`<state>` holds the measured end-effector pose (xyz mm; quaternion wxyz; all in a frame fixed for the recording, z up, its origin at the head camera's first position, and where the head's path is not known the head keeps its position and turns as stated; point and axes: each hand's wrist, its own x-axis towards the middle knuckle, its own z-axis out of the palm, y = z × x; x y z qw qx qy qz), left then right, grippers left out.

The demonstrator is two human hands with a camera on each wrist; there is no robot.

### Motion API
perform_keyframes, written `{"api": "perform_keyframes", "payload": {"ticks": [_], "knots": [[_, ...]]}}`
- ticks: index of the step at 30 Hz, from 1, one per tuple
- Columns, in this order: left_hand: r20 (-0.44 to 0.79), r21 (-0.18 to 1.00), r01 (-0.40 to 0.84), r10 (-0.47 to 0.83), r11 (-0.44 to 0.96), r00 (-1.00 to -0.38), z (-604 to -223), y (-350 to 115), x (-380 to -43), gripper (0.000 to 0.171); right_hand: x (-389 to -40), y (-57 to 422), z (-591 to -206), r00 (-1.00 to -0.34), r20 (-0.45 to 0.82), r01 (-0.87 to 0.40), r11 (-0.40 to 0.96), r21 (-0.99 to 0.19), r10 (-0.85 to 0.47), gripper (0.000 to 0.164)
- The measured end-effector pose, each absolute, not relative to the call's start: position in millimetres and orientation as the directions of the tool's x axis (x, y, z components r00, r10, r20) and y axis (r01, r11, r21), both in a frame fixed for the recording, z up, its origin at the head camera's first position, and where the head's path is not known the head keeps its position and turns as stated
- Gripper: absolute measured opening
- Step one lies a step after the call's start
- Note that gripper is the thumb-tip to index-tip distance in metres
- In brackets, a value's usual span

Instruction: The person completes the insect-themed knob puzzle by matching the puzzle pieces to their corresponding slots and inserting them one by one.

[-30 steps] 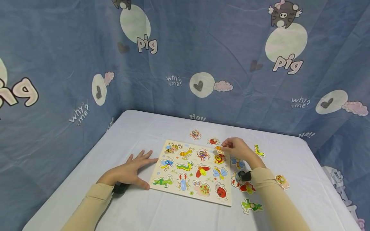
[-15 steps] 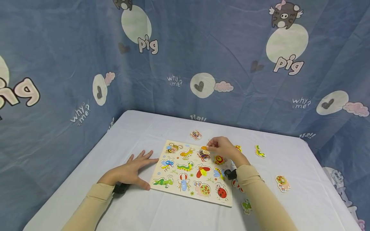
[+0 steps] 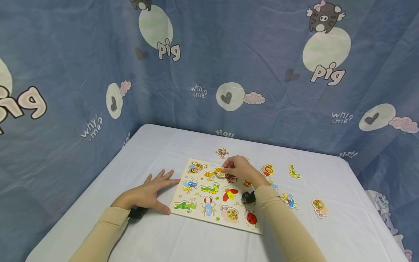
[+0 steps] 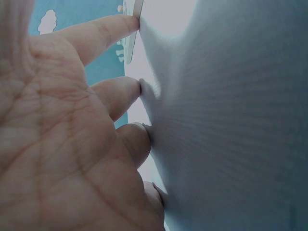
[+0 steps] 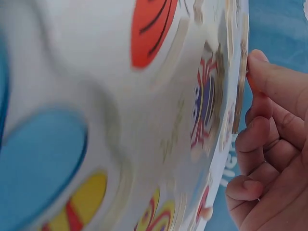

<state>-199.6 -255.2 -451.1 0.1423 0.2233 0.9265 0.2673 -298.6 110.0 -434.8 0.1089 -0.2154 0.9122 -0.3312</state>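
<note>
Filling the bottom of the head view, two beige sleeves (image 3: 284, 222) lead up to the hands. Left of centre, the left hand (image 3: 147, 194) has its fingers spread and grasps nothing; the left wrist view shows one fingertip at the edge of the wooden board (image 3: 198, 214). Over the board's upper part, in the middle of the frame, the right hand (image 3: 241, 170) pinches the striped piece (image 3: 219, 171) by thumb and fingers. This hand is clearly the nearer one to it. The piece lies just left of the pinch and, as seen from the head, overlaps the right end of a printed orange-striped insect (image 3: 209, 176) that slants from lower left to upper right. Fingers hide part of the piece, so its long axis in that view cannot be told; at right in the right wrist view it stands edge-on, roughly in line with the board's face. Whether it touches the board is unclear. It looks thin, with orange bands on top and a brownish, wood-like edge. Farther off lie a caterpillar piece (image 3: 294, 171) at right and a spider piece (image 3: 222, 153) above the board, before the blue curtain (image 3: 183, 109).
</note>
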Motion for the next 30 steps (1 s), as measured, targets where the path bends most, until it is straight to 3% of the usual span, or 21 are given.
{"api": "perform_keyframes", "payload": {"ticks": [18,30], "knots": [[-0.135,0.553,0.344,0.489,0.759,-0.862,-453,-257,-200,0.109,-301,83,-440,-0.868,-0.107,-0.305,0.690,-0.657,-0.485,0.011],[-0.151,0.558,0.338,0.493,0.758,-0.857,-450,-257,-198,0.108,-301,72,-439,-0.835,-0.080,-0.369,0.663,-0.651,-0.544,0.009]]}}
